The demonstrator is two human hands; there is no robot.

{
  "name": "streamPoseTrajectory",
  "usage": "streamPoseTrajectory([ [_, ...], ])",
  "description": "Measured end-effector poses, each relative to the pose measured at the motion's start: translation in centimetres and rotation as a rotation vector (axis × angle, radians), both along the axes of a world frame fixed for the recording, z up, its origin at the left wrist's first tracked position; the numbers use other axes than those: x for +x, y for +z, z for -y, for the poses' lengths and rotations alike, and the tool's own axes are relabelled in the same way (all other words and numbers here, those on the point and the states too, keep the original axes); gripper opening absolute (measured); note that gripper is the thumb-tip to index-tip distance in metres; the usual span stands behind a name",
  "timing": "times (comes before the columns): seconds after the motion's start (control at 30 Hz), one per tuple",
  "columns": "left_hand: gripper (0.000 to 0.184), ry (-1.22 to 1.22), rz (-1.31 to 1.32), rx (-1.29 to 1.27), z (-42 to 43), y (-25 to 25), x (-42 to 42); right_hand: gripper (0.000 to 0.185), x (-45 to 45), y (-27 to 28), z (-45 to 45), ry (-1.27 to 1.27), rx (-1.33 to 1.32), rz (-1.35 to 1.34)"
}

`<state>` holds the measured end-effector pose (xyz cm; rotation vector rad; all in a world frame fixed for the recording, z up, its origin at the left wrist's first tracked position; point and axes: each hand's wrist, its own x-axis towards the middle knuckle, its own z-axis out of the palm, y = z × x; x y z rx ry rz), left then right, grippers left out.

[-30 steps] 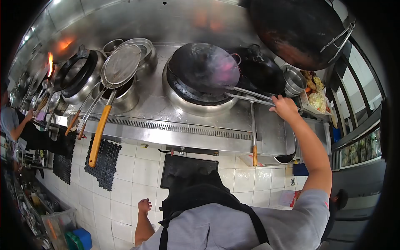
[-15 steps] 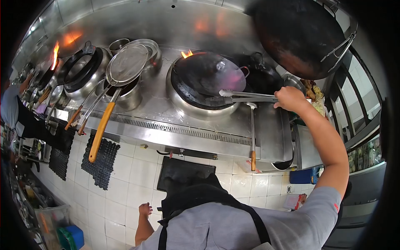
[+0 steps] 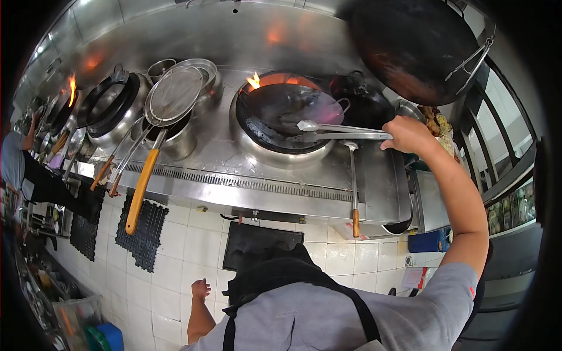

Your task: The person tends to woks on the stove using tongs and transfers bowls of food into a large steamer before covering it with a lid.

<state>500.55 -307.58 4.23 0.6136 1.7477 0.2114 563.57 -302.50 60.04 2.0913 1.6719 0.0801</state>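
My right hand [image 3: 405, 136] is closed round the handle end of metal tongs [image 3: 351, 132], which point left. The tips of the tongs are over the right part of a dark wok [image 3: 284, 105]. That wok sits tilted on the round steel burner [image 3: 281, 157], and a flame [image 3: 253, 81] shows at its back left edge. My left hand [image 3: 201, 288] hangs low over the floor, away from the stove, with its fingers curled; nothing can be made out in it. A ladle with a wooden handle [image 3: 355, 216] lies just right of the burner.
Left on the stove are strainers [image 3: 172, 96], one with a long yellow handle [image 3: 142, 190], over a steel pot [image 3: 178, 140]. A large black wok [image 3: 415, 50] hangs at upper right. A co-worker [image 3: 35, 169] stands far left. Food [image 3: 442, 128] lies beyond my right hand.
The wok has shifted toward the front and tilted, baring the burner's glowing back edge. A flame has appeared. My right hand has moved slightly right, and the tongs now lie nearly level.
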Motion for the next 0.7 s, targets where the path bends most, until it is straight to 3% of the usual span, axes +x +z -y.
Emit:
streamPoseTrajectory([
  [0.37,0.030,-0.031,0.003,-0.022,0.1,0.1,0.6,0.039,-0.4,-0.9,4.2,0.022,0.163,-0.048],
  [0.57,0.030,-0.062,0.004,-0.077,0.7,-1.8,-0.7,0.041,-0.9,-5.1,9.7,-0.215,0.350,-0.513],
  [0.6,0.030,-0.063,0.002,-0.077,0.9,-2.1,-0.6,0.039,-0.9,-7.3,10.9,-0.206,0.359,-0.603],
  [0.63,0.028,-0.222,-0.023,-0.066,0.9,-2.3,-0.5,0.037,-0.8,-10.0,12.1,-0.198,0.369,-0.694],
  [0.67,0.026,-0.383,-0.051,-0.054,0.8,-2.5,-0.4,0.035,-1.4,-13.4,13.3,-0.365,0.346,-0.905],
  [0.7,0.026,-0.387,-0.057,-0.054,0.5,-2.7,-0.1,0.034,-2.4,-16.7,14.5,-0.535,0.319,-1.114],
])
